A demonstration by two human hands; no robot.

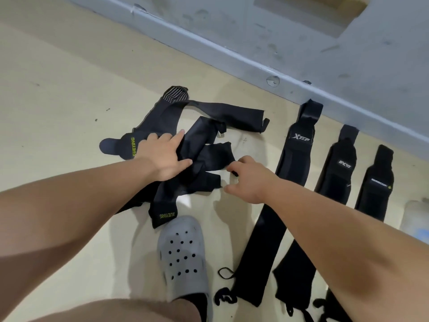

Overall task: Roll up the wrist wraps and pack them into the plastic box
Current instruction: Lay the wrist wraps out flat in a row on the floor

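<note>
While our spread left hand (162,156) pins the tangled black fabric wraps (199,145), our right hand (247,180), three o'clock, pinches an end; yanking risks knots.

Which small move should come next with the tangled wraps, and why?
Probably the right hand should draw one wrap end rightward, while the left hand presses the tangled pile down. These wraps cross over each other, so none can be rolled yet; whether the right hand already grips the end is unclear.
</note>
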